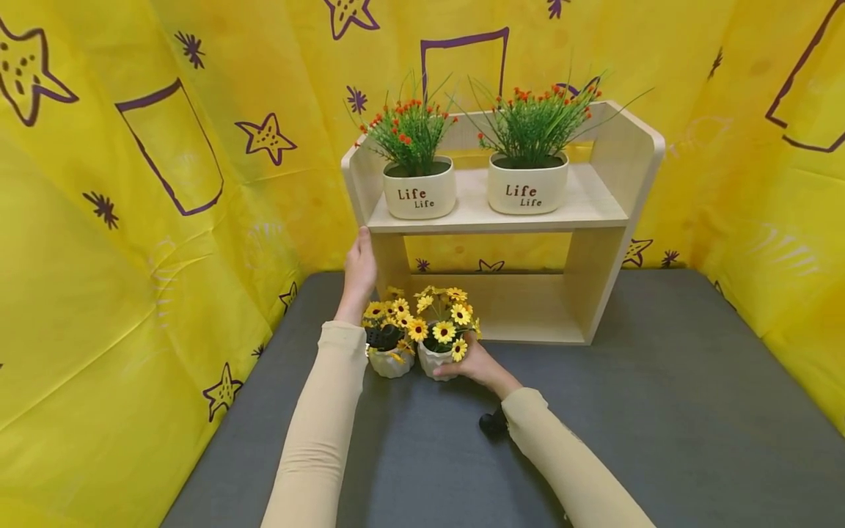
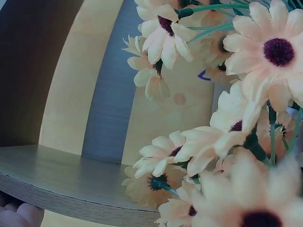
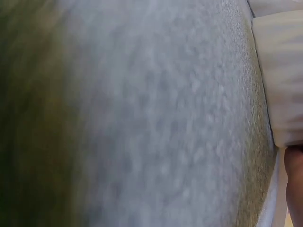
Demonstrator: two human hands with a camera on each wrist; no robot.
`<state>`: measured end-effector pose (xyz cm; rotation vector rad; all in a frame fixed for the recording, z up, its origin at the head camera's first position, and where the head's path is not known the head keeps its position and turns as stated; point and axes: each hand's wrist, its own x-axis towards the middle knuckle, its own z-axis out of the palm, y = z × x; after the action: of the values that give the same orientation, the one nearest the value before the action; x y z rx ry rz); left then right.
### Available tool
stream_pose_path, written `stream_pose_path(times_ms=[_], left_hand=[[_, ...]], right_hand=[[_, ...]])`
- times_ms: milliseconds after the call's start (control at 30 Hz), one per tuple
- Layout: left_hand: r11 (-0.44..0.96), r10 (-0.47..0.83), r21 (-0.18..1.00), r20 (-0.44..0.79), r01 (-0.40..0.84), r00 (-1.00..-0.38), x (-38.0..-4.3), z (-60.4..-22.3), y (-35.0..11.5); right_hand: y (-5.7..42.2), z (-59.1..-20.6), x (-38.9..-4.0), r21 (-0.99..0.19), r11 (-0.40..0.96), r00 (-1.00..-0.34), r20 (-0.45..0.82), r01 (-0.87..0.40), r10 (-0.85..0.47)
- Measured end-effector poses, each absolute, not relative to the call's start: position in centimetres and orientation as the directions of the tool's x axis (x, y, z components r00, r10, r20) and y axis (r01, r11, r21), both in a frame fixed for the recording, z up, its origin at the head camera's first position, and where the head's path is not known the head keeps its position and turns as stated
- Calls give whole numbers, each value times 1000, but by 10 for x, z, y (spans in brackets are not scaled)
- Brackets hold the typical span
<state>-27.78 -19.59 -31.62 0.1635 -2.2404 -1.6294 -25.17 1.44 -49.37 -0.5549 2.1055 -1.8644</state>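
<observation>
My right hand point(image 1: 478, 363) grips a small white fluted flower pot point(image 1: 432, 361) with yellow daisies point(image 1: 444, 331), its thumb across the front. The right wrist view catches part of a white pot point(image 3: 281, 75) and a bit of the hand point(image 3: 296, 182). Left of it stands a second, similar pot point(image 1: 391, 364) of yellow flowers, partly behind a black wrist camera point(image 1: 384, 336). My left hand point(image 1: 359, 271) rests against the left side panel of a pale wooden two-tier shelf point(image 1: 495, 226), fingers pointing up. Some of its fingers point(image 2: 21, 215) show past the board's edge in the left wrist view.
Two white "Life" planters, one left point(image 1: 421, 192) and one right point(image 1: 528, 185), hold grasses with red blooms on the upper shelf. Below is the shelf's lower board point(image 1: 521, 308). A grey table point(image 1: 693, 411) bears everything; yellow patterned cloth point(image 1: 277, 66) hangs behind and at the sides.
</observation>
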Motion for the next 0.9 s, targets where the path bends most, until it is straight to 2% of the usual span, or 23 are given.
stream_pose_path(times_ms=[467, 733, 900], left_hand=[[331, -303, 935, 232, 127, -924, -278, -317, -196], [329, -305, 938, 216, 111, -928, -277, -316, -195], [325, -307, 937, 233, 128, -923, -278, -316, -196]], right_hand=[[13, -468, -236, -986, 69, -886, 107, -154, -452], [8, -492, -247, -980, 68, -898, 142, -186, -417], [9, -494, -249, -984, 74, -909, 118, -161, -399]])
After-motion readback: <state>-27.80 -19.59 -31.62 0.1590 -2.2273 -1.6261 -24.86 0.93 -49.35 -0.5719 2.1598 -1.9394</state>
